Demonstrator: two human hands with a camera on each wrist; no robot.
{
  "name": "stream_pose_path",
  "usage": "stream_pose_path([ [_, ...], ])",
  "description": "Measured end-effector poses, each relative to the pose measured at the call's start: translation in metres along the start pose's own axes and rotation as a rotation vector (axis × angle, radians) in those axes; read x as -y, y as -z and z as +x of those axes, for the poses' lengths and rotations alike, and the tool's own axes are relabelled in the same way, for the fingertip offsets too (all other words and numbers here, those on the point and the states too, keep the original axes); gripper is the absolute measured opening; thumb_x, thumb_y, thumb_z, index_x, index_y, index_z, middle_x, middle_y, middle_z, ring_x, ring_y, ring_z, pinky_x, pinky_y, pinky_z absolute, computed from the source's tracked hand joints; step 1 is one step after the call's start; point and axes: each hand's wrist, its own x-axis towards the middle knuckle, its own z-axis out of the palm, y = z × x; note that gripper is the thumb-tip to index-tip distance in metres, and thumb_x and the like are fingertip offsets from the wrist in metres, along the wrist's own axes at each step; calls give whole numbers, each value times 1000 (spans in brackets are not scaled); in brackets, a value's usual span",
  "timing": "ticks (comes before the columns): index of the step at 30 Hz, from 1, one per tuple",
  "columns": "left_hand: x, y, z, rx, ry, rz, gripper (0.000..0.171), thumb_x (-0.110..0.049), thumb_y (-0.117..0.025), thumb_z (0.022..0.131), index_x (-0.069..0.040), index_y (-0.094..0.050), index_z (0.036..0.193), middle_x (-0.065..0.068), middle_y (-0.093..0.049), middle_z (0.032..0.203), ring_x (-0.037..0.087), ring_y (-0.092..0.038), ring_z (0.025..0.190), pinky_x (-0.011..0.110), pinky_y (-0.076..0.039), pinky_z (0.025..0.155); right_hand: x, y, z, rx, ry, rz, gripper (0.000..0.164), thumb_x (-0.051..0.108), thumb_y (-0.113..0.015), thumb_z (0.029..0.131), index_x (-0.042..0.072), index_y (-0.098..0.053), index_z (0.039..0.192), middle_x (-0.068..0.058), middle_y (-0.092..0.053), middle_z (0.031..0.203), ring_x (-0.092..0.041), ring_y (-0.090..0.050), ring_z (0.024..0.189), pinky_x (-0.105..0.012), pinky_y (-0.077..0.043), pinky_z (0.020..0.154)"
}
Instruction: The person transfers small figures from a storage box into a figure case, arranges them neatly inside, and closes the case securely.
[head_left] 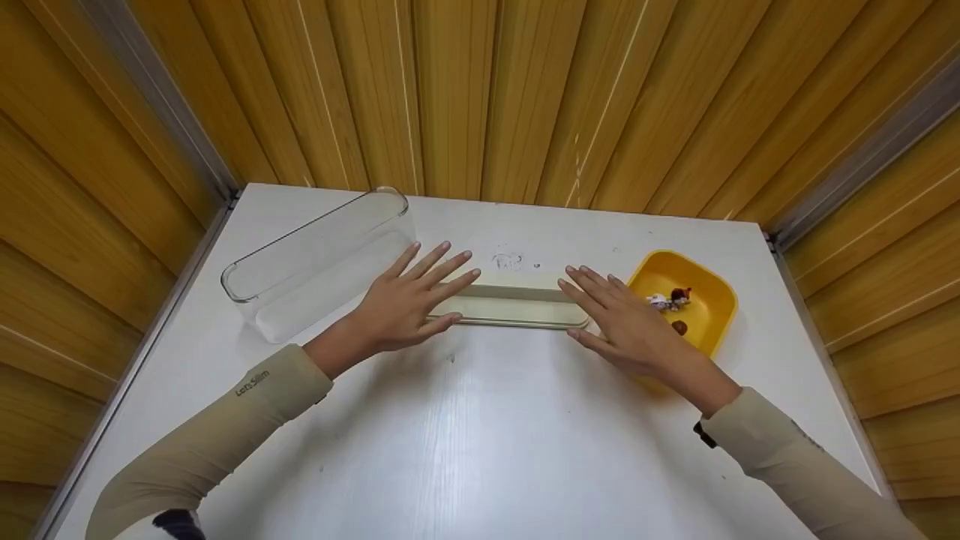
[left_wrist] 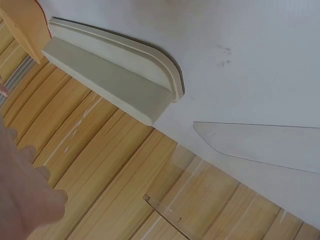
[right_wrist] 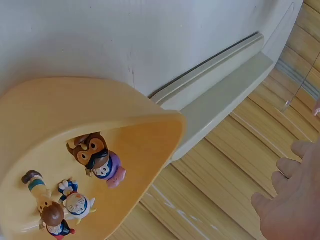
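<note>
My left hand (head_left: pixel 405 304) is open with its fingers spread, over the left end of a long pale green piece (head_left: pixel 517 309) with a rounded edge and a raised ledge. At that piece's other end, my right hand (head_left: pixel 634 322) hovers with straight fingers, overlapping the near side of a yellow bin (head_left: pixel 721 304) in the head view. Neither hand holds anything. Inside the bin lie several small toy figures (right_wrist: pixel 77 204), one an owl-like brown figure (right_wrist: pixel 92 147). Left of my left hand stands a long clear box (head_left: pixel 300 244) with an open top and rounded corners.
The white table (head_left: pixel 465 450) backs onto a wood-patterned wall (head_left: pixel 457 97), with similar panels at both sides. Faint dark marks (head_left: pixel 508 261) show on the tabletop behind the green piece.
</note>
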Motion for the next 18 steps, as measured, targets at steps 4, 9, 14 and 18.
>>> stream_pose_path([
  [4, -2, 0, -1, -3, 34, -34, 66, -59, -31, 105, -30, -22, 163, -1, -17, 170, 24, -11, 157, 56, -12, 124, -2, 5, -5, -6, -20, 9, 70, 49, -46, 106, 23, -17, 164, 0, -12, 171, -24, -13, 156, -51, -13, 125],
  [9, 1, -4, -2, -13, 98, -117, 65, -57, -31, 105, -28, -23, 163, -1, -18, 170, 26, -12, 157, 56, -12, 124, -11, 10, -14, -30, -38, 18, 70, 47, -47, 106, 22, -18, 164, -3, -16, 170, -29, -18, 155, -55, -18, 123],
  [14, 12, -12, -5, -22, 175, -242, 66, -55, -34, 105, -26, -23, 163, 0, -18, 170, 27, -11, 157, 55, -11, 125, -28, 15, -22, -54, -99, 74, 68, 48, -46, 107, 22, -19, 164, -6, -20, 169, -34, -24, 152, -59, -22, 121],
  [18, 21, -21, -8, -60, 245, -398, 64, -48, -38, 106, -22, -25, 163, 1, -19, 169, 28, -13, 156, 53, -12, 125, -47, 18, -28, -37, -179, 142, 68, 48, -44, 108, 23, -16, 164, -9, -19, 169, -39, -24, 151, -63, -22, 119],
])
